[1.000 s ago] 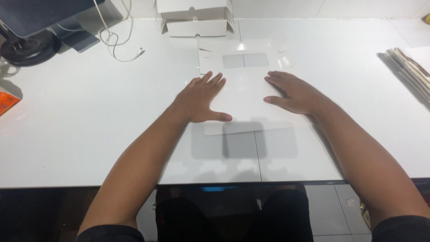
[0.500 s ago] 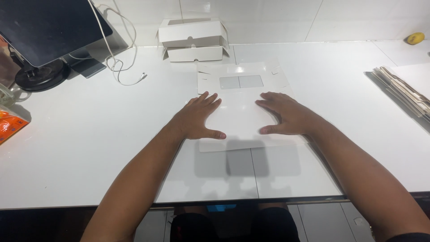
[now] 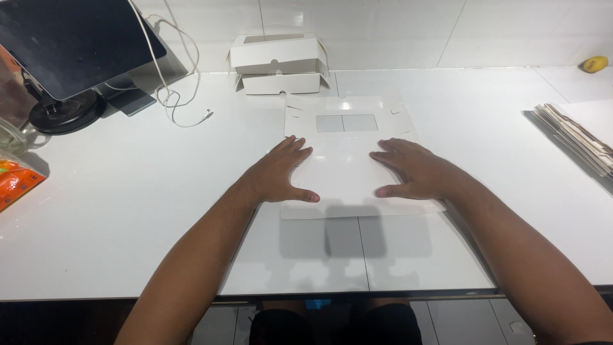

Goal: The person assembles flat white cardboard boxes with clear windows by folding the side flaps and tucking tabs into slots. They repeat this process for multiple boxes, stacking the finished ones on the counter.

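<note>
1. 2 bare hands lie flat, palms down and fingers spread, on a flat white die-cut cardboard box blank with a clear rectangular window [image 3: 357, 163] at the centre of the frame; they press on it and grip nothing.
2. The left hand [image 3: 279, 176] rests on the blank's left half, thumb pointing inward along the near part; the right hand [image 3: 415, 174] mirrors it on the right half.
3. The blank lies unfolded on the glossy white desk [image 3: 159, 191], its window toward the far edge and its near edge just past the thumbs.
4. By my judgement the step in hand is holding the sheet flat and square, before any panel is raised.
5. A fold would call for fingers slipped under an edge flap while the other palm pins the sheet.
6. 2 assembled white cardboard boxes [image 3: 278, 62] stand stacked at upper centre, a stack of flat blanks [image 3: 575, 134] lies at the right edge, and a dark tilted screen on a round stand [image 3: 70, 51] sits upper left.
</note>
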